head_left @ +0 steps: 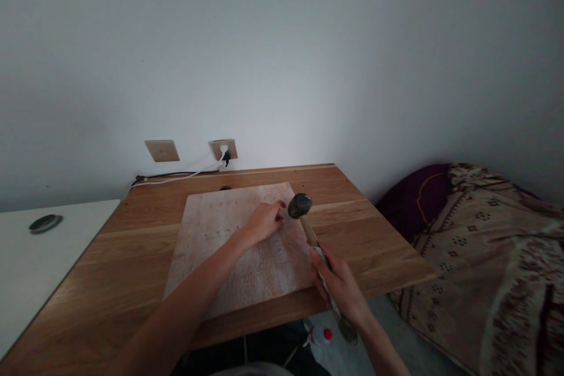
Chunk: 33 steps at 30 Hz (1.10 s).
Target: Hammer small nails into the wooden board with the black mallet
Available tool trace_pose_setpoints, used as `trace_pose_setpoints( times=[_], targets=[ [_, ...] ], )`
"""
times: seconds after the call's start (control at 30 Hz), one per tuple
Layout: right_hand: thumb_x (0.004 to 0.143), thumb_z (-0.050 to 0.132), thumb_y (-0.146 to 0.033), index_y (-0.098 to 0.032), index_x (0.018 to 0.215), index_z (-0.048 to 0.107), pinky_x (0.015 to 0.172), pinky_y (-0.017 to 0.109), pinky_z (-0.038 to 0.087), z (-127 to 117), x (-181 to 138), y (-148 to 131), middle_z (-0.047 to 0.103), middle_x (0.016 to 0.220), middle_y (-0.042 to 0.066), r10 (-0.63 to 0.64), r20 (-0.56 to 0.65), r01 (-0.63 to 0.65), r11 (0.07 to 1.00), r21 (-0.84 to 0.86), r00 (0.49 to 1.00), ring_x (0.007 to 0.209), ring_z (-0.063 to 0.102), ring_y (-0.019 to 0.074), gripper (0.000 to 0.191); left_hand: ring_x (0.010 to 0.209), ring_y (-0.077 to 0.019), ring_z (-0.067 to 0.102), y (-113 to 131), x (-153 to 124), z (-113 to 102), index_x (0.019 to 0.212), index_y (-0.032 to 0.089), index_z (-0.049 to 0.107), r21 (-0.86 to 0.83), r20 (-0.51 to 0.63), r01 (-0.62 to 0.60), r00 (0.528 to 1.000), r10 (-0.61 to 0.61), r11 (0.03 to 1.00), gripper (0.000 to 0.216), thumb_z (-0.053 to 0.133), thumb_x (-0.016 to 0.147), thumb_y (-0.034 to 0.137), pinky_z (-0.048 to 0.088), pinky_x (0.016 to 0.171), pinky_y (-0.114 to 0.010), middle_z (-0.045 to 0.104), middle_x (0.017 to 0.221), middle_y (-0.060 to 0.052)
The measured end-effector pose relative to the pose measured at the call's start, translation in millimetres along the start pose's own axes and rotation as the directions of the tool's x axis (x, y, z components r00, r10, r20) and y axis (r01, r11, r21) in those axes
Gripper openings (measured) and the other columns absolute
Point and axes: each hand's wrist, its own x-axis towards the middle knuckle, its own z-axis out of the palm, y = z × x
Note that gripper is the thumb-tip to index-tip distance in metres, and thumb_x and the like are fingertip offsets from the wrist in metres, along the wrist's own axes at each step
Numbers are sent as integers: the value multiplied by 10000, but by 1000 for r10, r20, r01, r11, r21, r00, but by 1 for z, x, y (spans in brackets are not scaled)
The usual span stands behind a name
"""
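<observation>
While the right hand [337, 282] wraps fingers round the hammer [311, 235] | left hand [265, 220] curled over the board [259, 273], whether pinching anything I can't tell | hammer head [299, 205] just right of those fingertips | looks like lining-up; next move calls for fingertips clear.

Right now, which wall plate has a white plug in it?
The right wall plate: the white plug sits in it, its cord trailing left. The left wall plate has no plug.
</observation>
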Motion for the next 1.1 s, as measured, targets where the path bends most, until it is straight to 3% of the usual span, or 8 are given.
trace_pose_setpoints(
  times=[0.37,0.6,0.73,0.87,1.1],
  targets=[
    [864,529,-768,-224,789,516,267,159,290,-4,-3,5,454,518,-98,23,-46,-21,999,31,999,312,375,58,549,903,-217,725,-2,2,1,1119,162,674,51,33,-18,999,17,999,335,621,805,57,523,820,-306,779,935,-59],
    [892,511,-737,-228,870,532,272,162,301,-3,0,6,458,521,-103,39,8,-39,999,4,999,319,395,73,511,870,-218,724,0,1,-3,1138,151,671,26,44,-8,999,7,1000,371,637,778,70,513,771,-295,774,904,-54],
    [932,493,-698,-214,978,555,279,161,295,0,3,14,462,525,-109,20,40,-21,1000,15,999,318,395,73,490,862,-239,720,6,1,-6,1044,164,698,40,20,-5,1000,5,999,284,655,768,115,511,749,-305,770,903,-59],
    [933,495,-692,-199,1071,567,274,162,296,1,4,17,470,514,-111,24,19,-24,1000,14,1000,312,406,79,517,885,-238,722,8,1,-6,1067,171,696,52,12,-9,1000,8,999,303,640,777,105,514,761,-300,774,924,-59],
    [955,482,-669,-213,963,540,272,159,300,-1,2,11,455,493,-114,-6,27,6,1000,-7,1000,306,389,76,460,894,-236,733,1,1,0,1140,167,693,89,10,3,1000,-4,996,323,633,829,107,520,795,-305,784,908,-69]
  ],
)
